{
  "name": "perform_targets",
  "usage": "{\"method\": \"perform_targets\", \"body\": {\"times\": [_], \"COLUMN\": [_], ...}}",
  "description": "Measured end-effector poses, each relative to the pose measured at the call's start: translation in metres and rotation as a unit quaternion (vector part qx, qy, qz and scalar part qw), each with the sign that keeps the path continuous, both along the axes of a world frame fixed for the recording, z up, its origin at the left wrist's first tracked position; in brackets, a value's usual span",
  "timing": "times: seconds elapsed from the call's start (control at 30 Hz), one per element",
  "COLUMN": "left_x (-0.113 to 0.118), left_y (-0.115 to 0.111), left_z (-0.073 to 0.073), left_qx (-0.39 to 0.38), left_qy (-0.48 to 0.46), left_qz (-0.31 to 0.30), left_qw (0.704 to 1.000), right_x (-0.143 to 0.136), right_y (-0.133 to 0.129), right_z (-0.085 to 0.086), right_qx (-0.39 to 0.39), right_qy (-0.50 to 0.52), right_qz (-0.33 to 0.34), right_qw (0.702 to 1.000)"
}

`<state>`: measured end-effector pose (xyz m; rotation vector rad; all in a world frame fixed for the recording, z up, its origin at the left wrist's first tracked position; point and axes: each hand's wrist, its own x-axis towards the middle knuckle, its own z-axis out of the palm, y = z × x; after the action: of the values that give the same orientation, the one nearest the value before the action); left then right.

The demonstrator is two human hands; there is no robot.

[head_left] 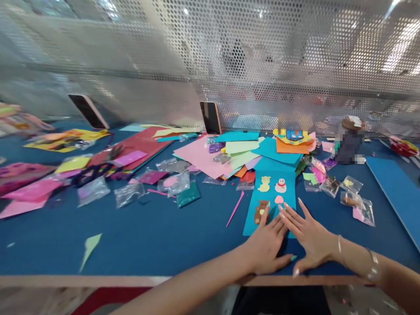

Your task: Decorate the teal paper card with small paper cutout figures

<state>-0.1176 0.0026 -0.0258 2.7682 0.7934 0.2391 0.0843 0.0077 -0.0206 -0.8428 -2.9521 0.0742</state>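
Observation:
A turquoise paper sheet [252, 221] lies under both my hands on the blue table. Small cut-out figures sit on it: a pale yellow animal [264, 184], a white snowman [281, 186] with a red scarf, a brown bear [261, 213] and a pink rounded piece [278, 199]. My left hand [269, 245] rests on the sheet's lower part, fingers stretched, one fingertip at the bear. My right hand [310, 238] lies beside it with fingers spread, its fingertips touching or overlapping the left ones just below the pink piece. Whatever is beneath the fingers is hidden.
A pink stick [235, 209] lies left of the sheet. Clear bags of scraps [364, 213] are at right, near a blue board [395, 192]. Coloured papers [206, 155] and a phone [210, 118] stand behind, before a perforated metal screen [229, 57]. A green scrap [91, 249] lies front left.

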Motion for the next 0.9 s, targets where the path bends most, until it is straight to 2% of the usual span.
{"method": "perform_targets", "body": {"times": [0.1,0.17,0.2,0.27,0.33,0.43,0.47,0.53,0.6,0.67,0.77,0.9], "left_x": [0.001,0.0,0.0,0.0,-0.001,-0.003,-0.004,-0.005,-0.005,-0.005,-0.005,-0.006], "left_y": [0.0,0.0,-0.001,-0.002,-0.003,-0.005,-0.006,-0.008,-0.009,-0.009,-0.007,-0.003], "left_z": [0.0,-0.001,-0.002,-0.004,-0.005,-0.006,-0.006,-0.005,-0.005,-0.004,-0.002,0.002], "left_qx": [0.015,0.014,0.011,0.011,0.027,0.079,0.096,0.121,0.131,0.124,0.092,0.058], "left_qy": [0.004,0.013,0.016,0.014,0.004,-0.019,-0.024,-0.028,-0.029,-0.03,-0.025,-0.013], "left_qz": [-0.001,0.003,0.007,0.024,0.036,0.033,0.025,0.002,-0.018,-0.024,-0.016,-0.024], "left_qw": [1.0,1.0,1.0,1.0,0.999,0.996,0.995,0.992,0.991,0.992,0.995,0.998], "right_x": [-0.004,0.007,0.015,0.034,0.052,0.07,0.073,0.075,0.071,0.065,0.056,0.055], "right_y": [0.024,0.039,0.042,0.039,0.027,0.004,-0.004,-0.018,-0.029,-0.036,-0.039,-0.041], "right_z": [0.0,-0.001,-0.002,-0.002,-0.002,0.002,0.003,0.006,0.007,0.009,0.009,0.006], "right_qx": [0.013,0.008,-0.005,-0.013,0.007,0.019,0.02,0.02,0.025,0.026,0.021,0.056], "right_qy": [0.025,0.067,0.103,0.213,0.33,0.405,0.395,0.324,0.228,0.147,0.078,0.078], "right_qz": [-0.047,-0.098,-0.103,-0.104,-0.121,-0.179,-0.199,-0.214,-0.165,-0.113,-0.089,-0.071], "right_qw": [0.999,0.993,0.989,0.971,0.936,0.897,0.897,0.921,0.959,0.982,0.993,0.993]}}
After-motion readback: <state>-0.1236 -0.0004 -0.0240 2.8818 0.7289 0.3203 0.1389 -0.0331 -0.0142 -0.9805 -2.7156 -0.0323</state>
